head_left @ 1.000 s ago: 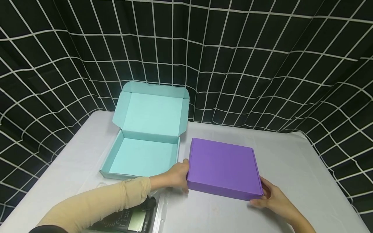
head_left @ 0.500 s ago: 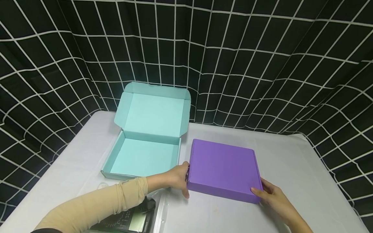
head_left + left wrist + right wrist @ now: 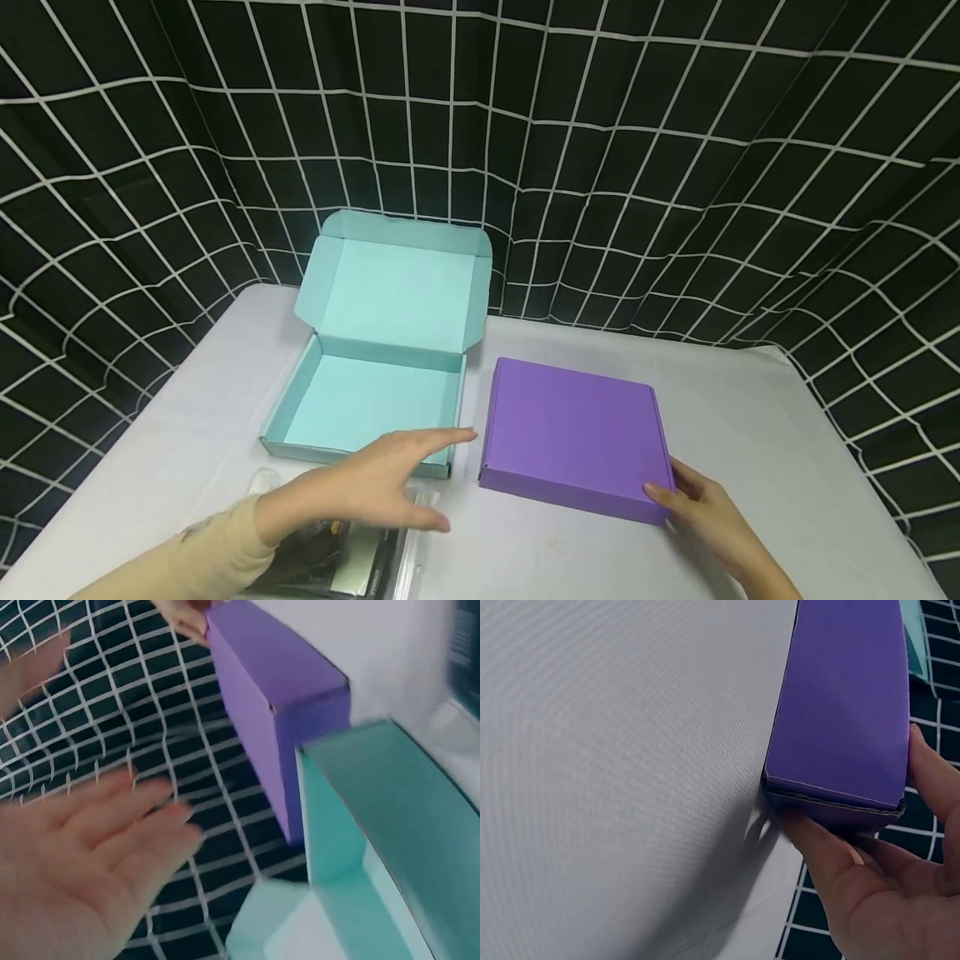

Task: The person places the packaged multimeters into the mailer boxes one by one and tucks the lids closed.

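A closed purple cardboard box [image 3: 573,433] lies flat on the white table. At its near right corner my right hand [image 3: 701,508] holds it, thumb on the lid and fingers against the right side; the right wrist view has this hand [image 3: 885,900] around the corner. My left hand [image 3: 367,483] is spread and apart from the purple box, over the near edge of an open teal box [image 3: 360,400]. Beneath that hand and forearm lies a clear plastic bag [image 3: 408,554] with a black device [image 3: 356,567] with a pale screen, partly hidden by the arm.
The teal box stands left of the purple one, its lid [image 3: 401,287] raised at the back and nothing inside. A black curtain with a white grid [image 3: 495,133] surrounds the table [image 3: 720,400] at the back and sides.
My left hand has let go of the purple box's left side and moved left, opening out. My right thumb has come up onto the lid. The box has turned slightly and settled.
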`<state>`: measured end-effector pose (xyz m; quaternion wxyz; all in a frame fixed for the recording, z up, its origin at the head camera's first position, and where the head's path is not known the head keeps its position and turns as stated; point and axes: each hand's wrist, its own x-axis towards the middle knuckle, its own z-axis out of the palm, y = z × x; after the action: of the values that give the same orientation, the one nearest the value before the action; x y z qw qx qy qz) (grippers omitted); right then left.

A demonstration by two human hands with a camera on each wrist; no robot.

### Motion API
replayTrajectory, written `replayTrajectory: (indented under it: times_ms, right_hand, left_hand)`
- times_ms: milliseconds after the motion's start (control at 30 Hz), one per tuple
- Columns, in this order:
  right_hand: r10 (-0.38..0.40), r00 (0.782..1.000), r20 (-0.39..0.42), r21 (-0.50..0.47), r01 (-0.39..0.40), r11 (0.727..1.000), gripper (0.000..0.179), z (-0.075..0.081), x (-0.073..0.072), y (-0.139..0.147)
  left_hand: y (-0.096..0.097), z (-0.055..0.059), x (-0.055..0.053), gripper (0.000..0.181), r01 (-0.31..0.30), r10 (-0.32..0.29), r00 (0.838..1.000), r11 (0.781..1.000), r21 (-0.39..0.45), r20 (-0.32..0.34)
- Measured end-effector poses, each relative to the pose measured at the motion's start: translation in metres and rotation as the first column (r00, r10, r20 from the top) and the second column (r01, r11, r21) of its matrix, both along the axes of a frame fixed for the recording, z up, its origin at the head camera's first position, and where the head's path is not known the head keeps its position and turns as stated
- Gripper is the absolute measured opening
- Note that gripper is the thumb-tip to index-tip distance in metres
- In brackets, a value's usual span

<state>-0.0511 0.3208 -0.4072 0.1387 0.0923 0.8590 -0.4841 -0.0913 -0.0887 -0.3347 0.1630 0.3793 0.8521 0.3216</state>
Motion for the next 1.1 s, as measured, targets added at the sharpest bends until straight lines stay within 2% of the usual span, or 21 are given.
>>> replayTrajectory:
  times_ms: [67,167,267,367,533,667,800,900,1000,1100]
  right_hand:
    - [-0.008,1.0,0.003,-0.005,0.008,1.0,0.078,0.001,0.001,0.001]
    - [-0.016,1.0,0.009,-0.006,0.016,1.0,0.079,0.001,0.001,0.002]
    - [-0.02,1.0,0.012,0.0,0.02,1.0,0.079,0.001,0.002,0.004]
    - [-0.021,1.0,0.01,0.014,0.021,1.0,0.079,0.001,0.004,0.005]
    - [-0.025,1.0,0.014,0.043,0.025,0.999,0.079,0.003,0.005,0.006]
    - [-0.056,0.998,-0.008,0.086,0.057,0.995,0.079,0.009,0.004,0.006]
    - [-0.129,0.989,-0.073,0.075,0.135,0.988,0.081,0.018,0.001,-0.002]
    - [-0.172,0.97,-0.171,0.062,0.185,0.981,0.081,0.023,0.002,-0.019]
    - [-0.193,0.944,-0.267,-0.028,0.192,0.981,0.076,0.027,0.003,-0.042]
    - [-0.176,0.937,-0.3,-0.155,0.134,0.979,0.072,0.031,0.004,-0.064]
  left_hand:
    - [-0.016,-0.002,0.008,0.09,0.065,-0.073,0.994,0.992,-0.108,-0.08]
    - [-0.036,-0.014,0.019,0.095,0.111,-0.164,0.97,0.955,-0.274,-0.177]
    - [-0.05,-0.03,0.029,0.101,0.099,-0.196,0.956,0.917,-0.386,-0.219]
    - [-0.06,-0.045,0.034,0.11,0.075,-0.21,0.944,0.888,-0.453,-0.256]
    - [-0.068,-0.063,0.038,0.12,0.004,-0.16,0.948,0.869,-0.494,-0.275]
    - [-0.071,-0.072,0.038,0.126,-0.043,-0.103,0.959,0.868,-0.494,-0.264]
    - [-0.072,-0.077,0.039,0.123,-0.058,-0.072,0.966,0.878,-0.476,-0.25]
    - [-0.076,-0.08,0.041,0.121,-0.071,-0.057,0.963,0.89,-0.45,-0.265]
    - [-0.082,-0.082,0.042,0.121,-0.085,-0.051,0.956,0.894,-0.44,-0.287]
    - [-0.084,-0.083,0.042,0.12,-0.09,-0.056,0.952,0.888,-0.451,-0.299]
